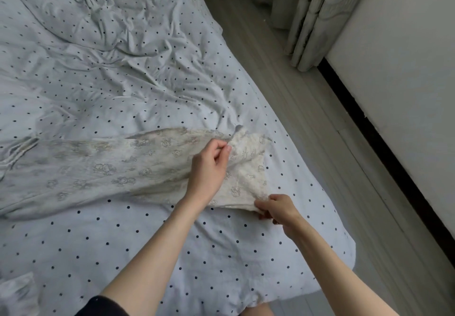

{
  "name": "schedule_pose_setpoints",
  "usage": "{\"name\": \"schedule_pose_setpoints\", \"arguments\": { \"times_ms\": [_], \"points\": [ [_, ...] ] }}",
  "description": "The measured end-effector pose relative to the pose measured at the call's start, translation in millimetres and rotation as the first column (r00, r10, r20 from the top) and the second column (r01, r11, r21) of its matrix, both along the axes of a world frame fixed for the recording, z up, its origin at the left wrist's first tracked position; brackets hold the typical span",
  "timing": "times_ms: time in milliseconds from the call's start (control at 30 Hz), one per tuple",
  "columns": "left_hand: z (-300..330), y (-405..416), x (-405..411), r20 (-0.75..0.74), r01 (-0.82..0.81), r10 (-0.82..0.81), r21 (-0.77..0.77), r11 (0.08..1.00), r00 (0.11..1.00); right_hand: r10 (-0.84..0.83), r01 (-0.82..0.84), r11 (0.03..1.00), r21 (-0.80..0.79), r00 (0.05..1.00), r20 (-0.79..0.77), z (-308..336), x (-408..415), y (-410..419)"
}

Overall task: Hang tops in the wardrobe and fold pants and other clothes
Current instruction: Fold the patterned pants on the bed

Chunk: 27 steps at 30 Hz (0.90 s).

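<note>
Two hands pinch one end of a cream printed garment [147, 165]: left hand [209, 165] grips the far edge, fingers curled on the fabric; right hand [278, 208] pinches the near corner. Garment lies stretched leftward across the polka-dot bedding [123, 82], rumpled toward the far side. Right of the bed: pale wood floor [307, 94], gathered curtain [317, 15], white wall [406, 57] with dark skirting.

I see a cream garment [152, 165] printed with small grey cartoon figures, lying on a pale blue-white bed sheet [123, 89] dotted with dark navy spots. The floor [307, 109] is pale grey wood; curtains [312, 15] grey-beige, patterned.
</note>
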<state>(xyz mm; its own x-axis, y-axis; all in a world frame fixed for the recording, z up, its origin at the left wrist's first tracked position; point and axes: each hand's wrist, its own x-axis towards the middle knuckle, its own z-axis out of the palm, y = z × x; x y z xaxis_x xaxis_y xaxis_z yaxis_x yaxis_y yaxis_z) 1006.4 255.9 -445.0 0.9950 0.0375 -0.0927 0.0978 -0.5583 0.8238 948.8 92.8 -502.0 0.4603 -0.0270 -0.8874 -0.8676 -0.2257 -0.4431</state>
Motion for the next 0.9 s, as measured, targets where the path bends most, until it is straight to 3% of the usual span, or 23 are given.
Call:
{"name": "schedule_pose_setpoints", "arguments": {
  "times_ms": [133,267,367,500,600,700,800,900],
  "points": [
    [-12.6,-10.0,-21.7,0.067,0.175,-0.189,0.168,0.97,0.98,0.041,-0.041,0.999,-0.007,0.999,-0.019,3.3,-10.5,-7.1],
    [-36.8,-20.2,-68.7,-0.069,0.412,-0.41,0.28,0.867,0.909,0.038,-0.038,0.999,0.0,0.999,-0.033,6.2,-19.1,-18.1],
    [-55.7,-21.5,-102.1,-0.264,0.555,-0.489,0.33,0.764,0.831,0.03,-0.03,1.0,0.0,0.992,-0.12,7.3,-36.0,-21.8],
    [-66.3,-22.1,-128.1,-0.339,0.648,-0.555,0.32,0.692,0.76,-0.163,0.163,0.987,-0.009,0.98,-0.116,7.0,-59.6,-23.7],
    [-65.6,-15.1,-139.1,-0.379,0.715,-0.616,0.226,0.661,0.69,-0.217,0.22,0.96,-0.176,0.976,0.035,8.5,-62.9,-24.1],
    [-62.4,-0.4,-144.4,-0.274,0.62,-0.561,0.241,0.746,0.781,0.14,-0.028,0.874,-0.485,0.97,0.197,10.0,-60.0,-13.5],
    [-50.5,31.4,-139.4,-0.141,0.426,-0.402,0.313,0.849,0.905,0.498,-0.183,0.736,-0.652,0.799,0.338,13.8,-49.5,19.4],
    [-39.4,77.6,-135.7,-0.101,0.311,-0.296,0.392,0.866,0.95,0.715,-0.35,0.626,-0.697,0.615,0.333,14.5,-39.5,62.6]
  ]
}}
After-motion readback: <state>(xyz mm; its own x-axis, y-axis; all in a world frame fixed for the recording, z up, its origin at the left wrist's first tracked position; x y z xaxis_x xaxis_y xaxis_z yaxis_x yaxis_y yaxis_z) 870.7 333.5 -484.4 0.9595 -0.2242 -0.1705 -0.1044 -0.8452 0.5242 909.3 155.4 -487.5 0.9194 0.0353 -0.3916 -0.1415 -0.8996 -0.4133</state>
